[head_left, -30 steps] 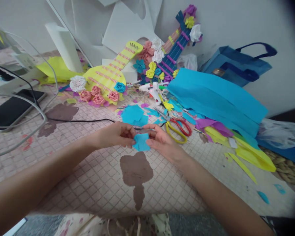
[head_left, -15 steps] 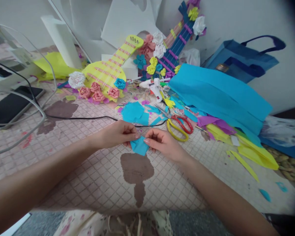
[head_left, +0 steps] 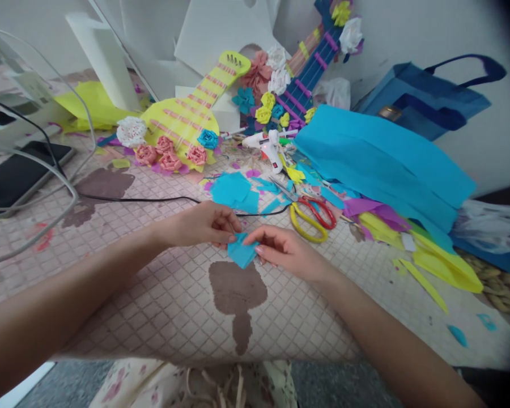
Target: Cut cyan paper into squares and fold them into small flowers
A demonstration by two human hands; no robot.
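Observation:
A small piece of blue crepe paper (head_left: pixel 241 253) hangs between my hands, above the quilted cloth. My left hand (head_left: pixel 210 225) pinches its left edge between thumb and fingers. On the other side, the thumb and index finger of my right hand (head_left: pixel 280 247) close on its right edge. The paper looks creased near the top; part of it is hidden behind my fingertips. Just beyond my hands lies a loose pile of blue paper pieces (head_left: pixel 233 190). Scissors (head_left: pixel 309 218) with one red and one yellow handle rest to the right of that pile.
A white glue gun (head_left: pixel 268 148) stands behind the scissors among paper scraps. A yellow paper guitar (head_left: pixel 182 127) with paper roses leans at the back, beside a dark blue one (head_left: pixel 306 85). Large blue paper sheets (head_left: pixel 386 158) lie right. A black cable (head_left: pixel 153 199) crosses the cloth; a phone (head_left: pixel 23 173) lies left.
My fingers have shifted their hold on the blue paper, which has turned and become more creased. The view has tilted slightly downward, while the things on the table stay put.

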